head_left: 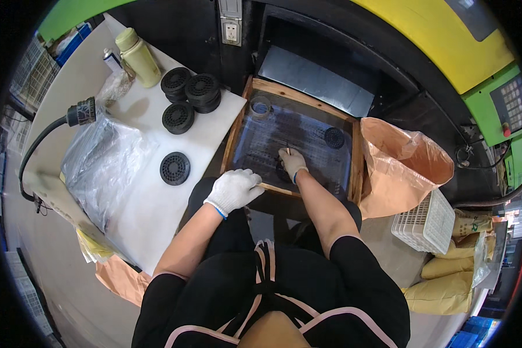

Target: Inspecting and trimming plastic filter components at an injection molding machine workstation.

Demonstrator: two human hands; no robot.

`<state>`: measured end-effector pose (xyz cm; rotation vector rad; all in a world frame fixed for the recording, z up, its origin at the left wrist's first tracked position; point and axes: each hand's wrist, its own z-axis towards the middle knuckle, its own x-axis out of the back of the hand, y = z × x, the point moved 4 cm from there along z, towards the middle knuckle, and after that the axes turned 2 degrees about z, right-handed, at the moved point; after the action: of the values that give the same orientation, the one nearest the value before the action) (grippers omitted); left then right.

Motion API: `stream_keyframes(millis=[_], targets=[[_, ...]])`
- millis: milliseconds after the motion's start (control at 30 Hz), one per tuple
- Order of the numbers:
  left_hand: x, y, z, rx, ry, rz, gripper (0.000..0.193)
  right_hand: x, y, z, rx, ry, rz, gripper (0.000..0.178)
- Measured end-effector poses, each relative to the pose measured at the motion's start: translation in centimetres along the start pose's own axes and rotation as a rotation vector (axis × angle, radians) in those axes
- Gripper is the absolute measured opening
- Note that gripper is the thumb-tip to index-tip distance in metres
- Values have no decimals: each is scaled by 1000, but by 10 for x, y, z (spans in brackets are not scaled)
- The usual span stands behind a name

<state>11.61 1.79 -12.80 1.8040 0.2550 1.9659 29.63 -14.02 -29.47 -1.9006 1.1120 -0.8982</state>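
Resting on the front-left corner of the wooden tray [356, 162], the gloved left hand [235, 190] has its fingers bent at the tray edge; whether its grip clasps the wood cannot be told. The gloved right hand [293, 161] is inside the tray, its grip with fingers bunched over a partly hidden disc [282, 171]; what the fingers grasp, if anything, cannot be determined. This disc is dark, in the front middle part of the tray. A second disc [334, 138] lies apart from it, toward the right side of the tray; it is round, black and pierced by small openings. The tray floor is dark, with a bluish tint. To the left, a single disc [174, 168] lies flat on the white counter [148, 223]: matt black, circular, with openings set in rings around a central hub. Near the back of the counter, further black discs [202, 91] of the same type stand in stacks close together. A brown paper bag [388, 180] stands open just beside the tray's right side.
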Motion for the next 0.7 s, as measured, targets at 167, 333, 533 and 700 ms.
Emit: stream_keyframes(millis=[167,333,533,700], targets=[[3,3,2,8,-37,-15,27,11,0,2,47,-9,6,21],[4,1,1,41,-17,-81,29,23,-23,-32,156,-49,-79,21],[4,9,-3,40,-62,-160,28,52,-43,-65,193,-12,-45,23],[-20,38,-17,-94,-60,-259,26,51,-20,-45,138,-68,-240,41]])
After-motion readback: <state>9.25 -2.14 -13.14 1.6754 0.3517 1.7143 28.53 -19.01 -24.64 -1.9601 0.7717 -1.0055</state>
